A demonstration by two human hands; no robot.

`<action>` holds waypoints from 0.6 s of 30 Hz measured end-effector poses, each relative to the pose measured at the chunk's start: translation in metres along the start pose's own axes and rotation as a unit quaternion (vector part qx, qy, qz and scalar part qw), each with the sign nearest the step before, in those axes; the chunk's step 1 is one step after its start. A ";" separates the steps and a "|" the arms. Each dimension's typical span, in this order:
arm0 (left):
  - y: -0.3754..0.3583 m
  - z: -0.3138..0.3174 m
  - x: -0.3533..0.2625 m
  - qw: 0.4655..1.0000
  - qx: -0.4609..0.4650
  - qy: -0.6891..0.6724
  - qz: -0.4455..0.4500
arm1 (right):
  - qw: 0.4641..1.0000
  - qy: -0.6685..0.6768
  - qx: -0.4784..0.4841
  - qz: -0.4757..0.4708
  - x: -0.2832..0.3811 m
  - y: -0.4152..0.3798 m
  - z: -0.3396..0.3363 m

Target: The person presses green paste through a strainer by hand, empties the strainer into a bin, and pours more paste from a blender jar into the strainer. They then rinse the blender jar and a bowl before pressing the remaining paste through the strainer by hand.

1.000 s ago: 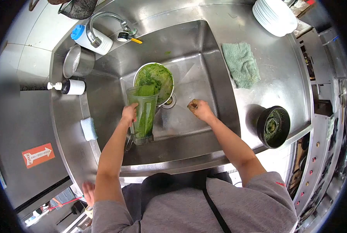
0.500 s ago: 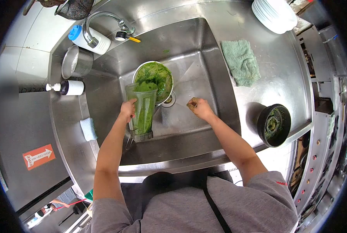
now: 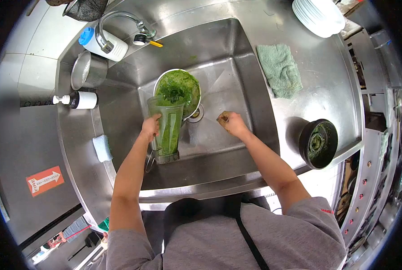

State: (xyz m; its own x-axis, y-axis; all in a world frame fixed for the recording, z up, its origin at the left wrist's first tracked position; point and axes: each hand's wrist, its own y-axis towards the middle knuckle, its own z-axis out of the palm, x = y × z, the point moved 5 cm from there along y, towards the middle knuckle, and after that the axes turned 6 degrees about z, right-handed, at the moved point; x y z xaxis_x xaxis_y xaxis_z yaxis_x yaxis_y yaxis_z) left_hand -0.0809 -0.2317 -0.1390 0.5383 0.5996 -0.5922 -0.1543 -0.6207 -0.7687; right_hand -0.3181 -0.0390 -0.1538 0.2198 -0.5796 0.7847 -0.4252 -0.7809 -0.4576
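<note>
One blender jar (image 3: pixel 168 128) slants, long axis aimed mouth-first at the bowl (image 3: pixel 189 90), left grip (image 3: pixel 151 126) clamped on it.

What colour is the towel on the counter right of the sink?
Sage green towel, plain; head view.

The single view comes from a camera on the person's head, facing forward and steeply down over the sink (image 3: pixel 214 153). It sits close enough that both forearms show at full length, from the grey sleeves at the bottom edge up to the left hand (image 3: pixel 151 126) on the blender jug (image 3: pixel 167 128) and the right hand (image 3: pixel 231 123). A very wide, rounded lens takes in the surface (image 3: pixel 318 85) around the sink, bends its edges and leaves the corners dark
</note>
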 end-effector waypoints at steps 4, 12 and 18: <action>0.003 -0.004 0.003 1.000 -0.012 0.026 -0.009 | 1.000 -0.003 -0.010 -0.011 -0.001 0.001 0.001; 0.002 -0.011 0.004 0.999 -0.031 -0.029 0.016 | 1.000 -0.013 0.010 0.026 -0.003 0.002 0.002; -0.025 -0.013 0.014 0.996 -0.023 -0.055 0.068 | 1.000 -0.019 -0.007 -0.011 -0.009 0.007 0.006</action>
State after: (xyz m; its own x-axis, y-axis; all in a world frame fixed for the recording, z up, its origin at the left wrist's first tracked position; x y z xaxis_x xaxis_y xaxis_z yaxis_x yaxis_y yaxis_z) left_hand -0.0586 -0.2140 -0.1247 0.4205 0.5578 -0.7155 -0.1810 -0.7213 -0.6686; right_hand -0.3179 -0.0408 -0.1664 0.2619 -0.5700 0.7788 -0.4325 -0.7907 -0.4333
